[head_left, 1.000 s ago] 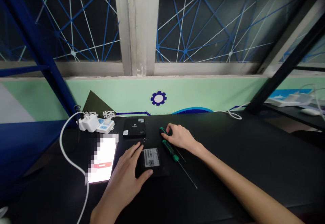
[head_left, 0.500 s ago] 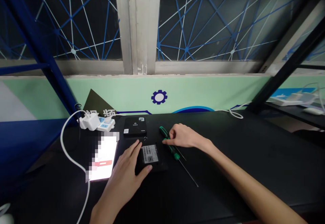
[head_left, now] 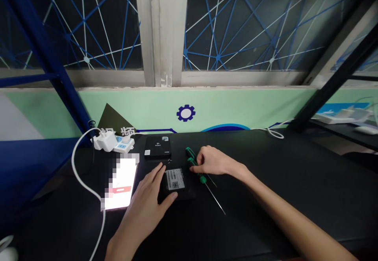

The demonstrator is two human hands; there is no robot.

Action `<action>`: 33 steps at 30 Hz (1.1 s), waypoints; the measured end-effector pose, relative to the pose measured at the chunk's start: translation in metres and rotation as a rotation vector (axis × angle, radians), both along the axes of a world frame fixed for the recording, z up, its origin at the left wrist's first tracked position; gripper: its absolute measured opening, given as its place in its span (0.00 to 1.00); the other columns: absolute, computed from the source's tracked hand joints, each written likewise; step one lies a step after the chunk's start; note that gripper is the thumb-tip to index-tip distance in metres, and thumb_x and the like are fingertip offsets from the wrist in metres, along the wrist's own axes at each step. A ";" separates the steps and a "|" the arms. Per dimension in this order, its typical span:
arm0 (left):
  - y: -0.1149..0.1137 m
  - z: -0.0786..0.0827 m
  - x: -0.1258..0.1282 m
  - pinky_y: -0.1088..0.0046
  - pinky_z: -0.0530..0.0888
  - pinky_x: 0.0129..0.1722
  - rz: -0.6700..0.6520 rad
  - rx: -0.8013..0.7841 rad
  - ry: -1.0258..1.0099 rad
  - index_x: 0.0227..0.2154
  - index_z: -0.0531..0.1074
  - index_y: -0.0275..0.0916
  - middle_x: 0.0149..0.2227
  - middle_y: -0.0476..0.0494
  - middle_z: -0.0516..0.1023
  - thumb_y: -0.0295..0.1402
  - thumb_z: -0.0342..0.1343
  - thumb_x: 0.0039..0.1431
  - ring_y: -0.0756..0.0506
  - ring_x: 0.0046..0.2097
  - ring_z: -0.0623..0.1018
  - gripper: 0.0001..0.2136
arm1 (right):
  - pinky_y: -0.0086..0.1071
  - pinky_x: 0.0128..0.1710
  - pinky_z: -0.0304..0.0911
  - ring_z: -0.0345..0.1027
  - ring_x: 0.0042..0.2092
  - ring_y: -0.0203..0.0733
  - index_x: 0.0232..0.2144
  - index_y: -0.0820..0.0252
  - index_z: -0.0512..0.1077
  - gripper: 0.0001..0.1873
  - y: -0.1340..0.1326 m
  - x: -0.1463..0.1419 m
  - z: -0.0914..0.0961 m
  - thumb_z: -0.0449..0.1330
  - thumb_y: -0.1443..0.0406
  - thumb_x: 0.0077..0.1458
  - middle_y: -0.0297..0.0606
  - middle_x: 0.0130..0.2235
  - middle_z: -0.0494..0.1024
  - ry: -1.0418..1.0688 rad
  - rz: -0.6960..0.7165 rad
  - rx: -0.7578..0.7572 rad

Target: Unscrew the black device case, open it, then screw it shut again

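Observation:
A flat black box point(head_left: 175, 179) with a white printed label lies on the table, label side up. My left hand point(head_left: 150, 196) spans its left side, fingertips at the far corner and thumb at the near edge. My right hand point(head_left: 211, 160) has thumb and index finger closed on the black-and-green handle of a screwdriver point(head_left: 202, 179), whose long shaft points toward me and to the right. Just behind it lies a second screwdriver point(head_left: 189, 151) with a similar handle, partly covered by that hand. Several tiny screws point(head_left: 169, 161) sit beyond the box.
A second black box point(head_left: 157, 146) stands farther back. To the left are a lit phone-like screen point(head_left: 121, 184), partly pixelated, a white power strip point(head_left: 123, 144) with plugs, and a looping white cable point(head_left: 77, 173). Another white cable point(head_left: 275, 133) lies along the wall.
The screwdriver under my right hand has shifted slightly, its tip moving left and a little away from me. My right hand has tilted down over the handle. My left hand stays on the box.

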State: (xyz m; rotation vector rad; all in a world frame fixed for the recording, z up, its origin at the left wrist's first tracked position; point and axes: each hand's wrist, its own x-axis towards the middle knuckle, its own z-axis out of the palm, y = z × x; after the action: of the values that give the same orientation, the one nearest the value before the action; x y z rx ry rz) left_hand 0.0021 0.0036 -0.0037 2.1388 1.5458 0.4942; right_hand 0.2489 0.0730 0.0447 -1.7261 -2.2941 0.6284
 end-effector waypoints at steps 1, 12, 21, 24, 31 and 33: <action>0.000 0.000 0.000 0.50 0.62 0.65 0.002 0.003 -0.006 0.69 0.52 0.42 0.71 0.39 0.53 0.48 0.49 0.65 0.35 0.69 0.58 0.33 | 0.32 0.21 0.47 0.50 0.18 0.33 0.08 0.57 0.62 0.25 0.001 0.002 0.001 0.64 0.56 0.49 0.30 0.13 0.61 0.057 0.005 -0.004; 0.000 0.002 0.001 0.52 0.63 0.64 0.011 0.004 -0.002 0.69 0.53 0.42 0.71 0.40 0.55 0.50 0.49 0.64 0.35 0.69 0.58 0.34 | 0.30 0.23 0.47 0.51 0.21 0.33 0.17 0.57 0.60 0.28 0.010 0.002 -0.008 0.62 0.45 0.53 0.29 0.18 0.62 0.873 -0.183 0.347; 0.000 0.000 0.000 0.51 0.62 0.65 0.001 0.009 -0.010 0.69 0.52 0.41 0.71 0.39 0.53 0.49 0.49 0.65 0.36 0.70 0.57 0.33 | 0.30 0.23 0.48 0.53 0.22 0.34 0.21 0.59 0.65 0.26 0.014 0.000 -0.019 0.61 0.44 0.55 0.34 0.22 0.71 0.854 -0.238 0.405; 0.000 0.001 0.000 0.51 0.62 0.65 -0.002 0.015 -0.015 0.69 0.53 0.41 0.71 0.39 0.54 0.48 0.49 0.65 0.35 0.69 0.58 0.33 | 0.30 0.23 0.46 0.51 0.22 0.33 0.21 0.60 0.66 0.26 0.015 0.000 -0.022 0.61 0.46 0.56 0.33 0.21 0.69 0.844 -0.232 0.400; 0.000 0.002 0.002 0.52 0.61 0.66 0.010 -0.032 0.018 0.70 0.50 0.41 0.72 0.43 0.51 0.50 0.48 0.65 0.37 0.70 0.56 0.35 | 0.29 0.22 0.44 0.49 0.21 0.31 0.20 0.60 0.65 0.27 0.017 0.002 -0.024 0.61 0.46 0.55 0.31 0.19 0.66 0.834 -0.274 0.434; 0.000 0.001 0.001 0.53 0.61 0.66 0.010 -0.020 0.018 0.70 0.50 0.41 0.72 0.43 0.51 0.50 0.48 0.65 0.37 0.70 0.56 0.35 | 0.29 0.22 0.44 0.49 0.21 0.31 0.19 0.60 0.64 0.27 0.018 0.003 -0.025 0.61 0.45 0.55 0.31 0.20 0.66 0.814 -0.287 0.450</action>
State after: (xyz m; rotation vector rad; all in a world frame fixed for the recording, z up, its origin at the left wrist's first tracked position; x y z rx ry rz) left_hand 0.0030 0.0038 -0.0030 2.1276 1.5655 0.4620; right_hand 0.2520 0.0914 0.0200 -1.2281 -1.4503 0.5552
